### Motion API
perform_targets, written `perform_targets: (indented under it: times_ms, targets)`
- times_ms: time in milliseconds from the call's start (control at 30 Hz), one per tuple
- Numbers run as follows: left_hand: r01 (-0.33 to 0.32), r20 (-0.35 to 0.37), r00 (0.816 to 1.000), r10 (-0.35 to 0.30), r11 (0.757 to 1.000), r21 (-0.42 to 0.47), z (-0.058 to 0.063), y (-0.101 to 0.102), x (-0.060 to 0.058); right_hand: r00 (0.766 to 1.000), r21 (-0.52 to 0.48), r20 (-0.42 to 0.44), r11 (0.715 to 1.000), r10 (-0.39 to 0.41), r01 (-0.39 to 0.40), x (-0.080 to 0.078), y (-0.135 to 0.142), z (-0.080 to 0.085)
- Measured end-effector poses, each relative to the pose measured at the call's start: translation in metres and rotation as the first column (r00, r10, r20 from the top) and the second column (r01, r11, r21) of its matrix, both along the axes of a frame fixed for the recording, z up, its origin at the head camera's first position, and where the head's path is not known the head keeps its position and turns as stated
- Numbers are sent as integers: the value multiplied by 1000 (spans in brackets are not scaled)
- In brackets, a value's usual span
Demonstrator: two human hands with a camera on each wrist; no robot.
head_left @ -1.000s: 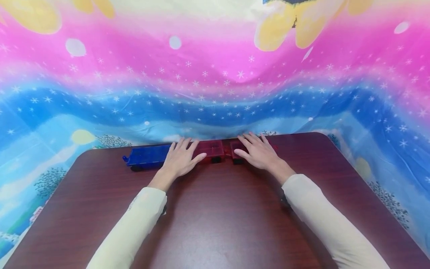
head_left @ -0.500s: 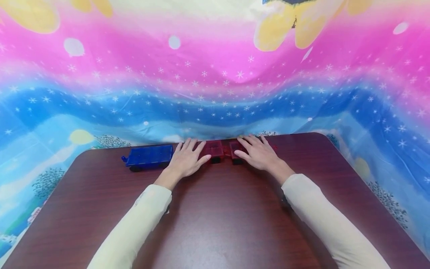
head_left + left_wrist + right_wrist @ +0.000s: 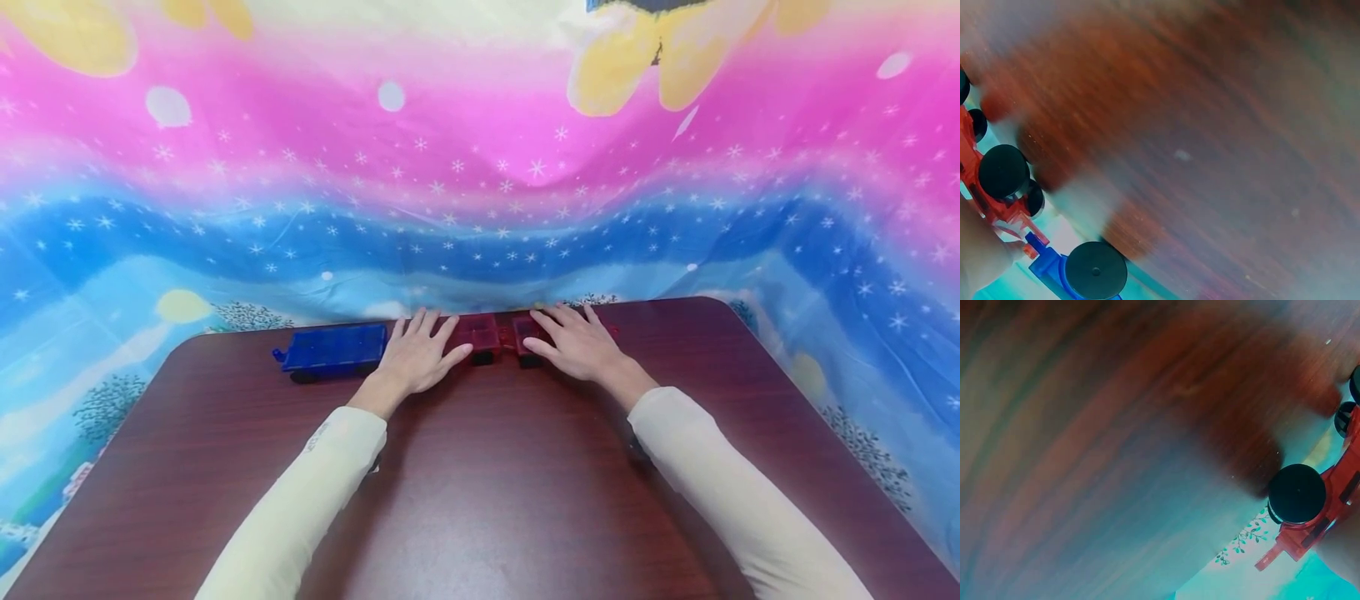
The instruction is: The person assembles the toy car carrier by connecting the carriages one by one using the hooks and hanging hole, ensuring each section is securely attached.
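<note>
Along the table's far edge stands a row of toy wagons. My left hand (image 3: 416,354) lies with spread, straight fingers over the left part of a red wagon (image 3: 482,333), covering its junction with a blue flatbed wagon (image 3: 337,346). In the left wrist view, the hook of the blue wagon (image 3: 1050,269) meets the tail of the red wagon (image 3: 969,153). My right hand (image 3: 581,343), fingers also spread, rests over a second red wagon (image 3: 527,333) and hides most of it. That red wagon's black wheel (image 3: 1297,494) and end tab show in the right wrist view.
The dark brown wooden table (image 3: 480,483) extends from the wagons towards me. Directly behind its far edge hangs a pink and blue printed cloth (image 3: 480,208), which also runs down both sides.
My left hand has slid a little to the right, off the blue wagon's right end, so more of that wagon shows. My right hand and the wagons look unmoved.
</note>
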State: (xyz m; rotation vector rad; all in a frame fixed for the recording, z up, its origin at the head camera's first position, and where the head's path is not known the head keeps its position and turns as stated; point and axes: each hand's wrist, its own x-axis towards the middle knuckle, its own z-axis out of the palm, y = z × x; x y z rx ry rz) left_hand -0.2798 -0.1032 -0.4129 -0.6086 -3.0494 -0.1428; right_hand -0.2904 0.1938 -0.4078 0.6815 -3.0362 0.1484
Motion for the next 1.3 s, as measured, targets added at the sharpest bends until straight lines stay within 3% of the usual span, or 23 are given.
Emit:
perform_targets:
  times_ms: [633, 1300]
  targets:
    - [8, 27, 1000, -8, 1000, -3, -4, -3, -7, 995, 35, -47, 996, 86, -85, -9, 9, -7]
    - [26, 7, 1000, -26, 1000, 15, -8, -4, -7, 994, 35, -59, 996, 88, -86, -7, 10, -8]
